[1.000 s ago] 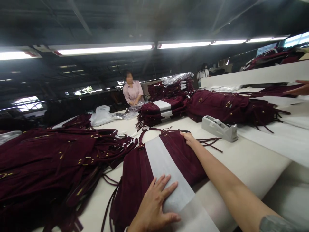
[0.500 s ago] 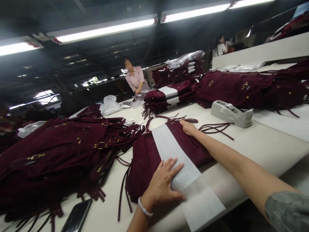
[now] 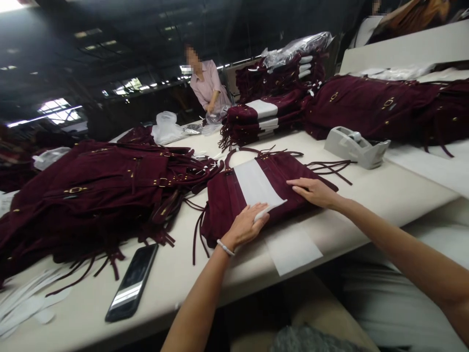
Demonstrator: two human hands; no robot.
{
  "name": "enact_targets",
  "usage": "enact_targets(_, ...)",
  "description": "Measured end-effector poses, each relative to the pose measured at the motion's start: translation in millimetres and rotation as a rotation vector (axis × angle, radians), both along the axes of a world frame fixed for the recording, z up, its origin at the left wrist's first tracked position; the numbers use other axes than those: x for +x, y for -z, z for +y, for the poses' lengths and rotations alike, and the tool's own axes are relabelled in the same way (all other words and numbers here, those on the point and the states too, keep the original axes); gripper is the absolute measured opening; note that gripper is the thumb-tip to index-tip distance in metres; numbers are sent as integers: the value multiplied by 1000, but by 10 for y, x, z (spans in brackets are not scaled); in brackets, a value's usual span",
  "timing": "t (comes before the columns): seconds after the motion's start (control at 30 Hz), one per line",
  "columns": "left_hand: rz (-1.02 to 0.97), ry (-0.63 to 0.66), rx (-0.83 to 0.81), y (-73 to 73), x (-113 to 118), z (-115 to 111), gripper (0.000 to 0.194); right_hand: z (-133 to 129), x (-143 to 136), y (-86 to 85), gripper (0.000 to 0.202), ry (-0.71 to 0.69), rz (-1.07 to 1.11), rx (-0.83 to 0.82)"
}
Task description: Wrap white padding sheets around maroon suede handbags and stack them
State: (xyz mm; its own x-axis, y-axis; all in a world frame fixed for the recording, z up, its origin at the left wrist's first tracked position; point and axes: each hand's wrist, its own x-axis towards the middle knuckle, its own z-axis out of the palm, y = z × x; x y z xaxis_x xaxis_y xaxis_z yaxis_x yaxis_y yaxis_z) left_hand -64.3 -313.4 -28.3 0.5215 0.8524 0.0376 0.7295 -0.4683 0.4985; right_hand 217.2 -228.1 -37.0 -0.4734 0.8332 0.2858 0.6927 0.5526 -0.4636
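Note:
A maroon handbag (image 3: 223, 208) lies flat on the table in front of me, its handle and cords pointing to the far side. A white paper strip (image 3: 252, 181) runs across its middle, and the near end of that strip is raised off the bag. My left hand (image 3: 245, 226), with a pale bracelet at the wrist, pinches this raised paper between thumb and fingers. On the bag's right half rests my right hand (image 3: 317, 193), fingers stretched out, holding nothing. Another white paper piece (image 3: 293, 249) sticks out from under the bag over the table's front edge.
A large heap of maroon bags (image 3: 106, 190) lies left, with a black phone (image 3: 132, 283) in front. A grey tape dispenser (image 3: 355, 146) stands right of the bag. Stacked bags (image 3: 252, 115) are behind. A person in a pink shirt (image 3: 208, 83) stands at the far side.
My left hand has gone from lying spread on the paper to gripping its lifted near end. My right hand has slid from the bag's top edge toward me. The view has tilted down.

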Motion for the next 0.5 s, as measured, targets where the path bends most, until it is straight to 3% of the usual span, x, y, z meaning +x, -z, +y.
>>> enact_targets(0.1, -17, -51, 21, 43, 12, 12, 50, -575, 138, -96, 43, -259, 102, 99)
enact_targets(0.23, -17, -47, 59, 61, 18, 11, 49, -1064, 237, -102, 69, -470, -85, 108)
enact_targets(0.37, -42, -42, 88, 74, 12, 0, 46, -1200, 243, 143, 87, -531, -211, 78)
enact_targets(0.5, -39, -39, 79, 88, 11, -9, 46, -1110, 152, 427, 69, -487, -90, 206)
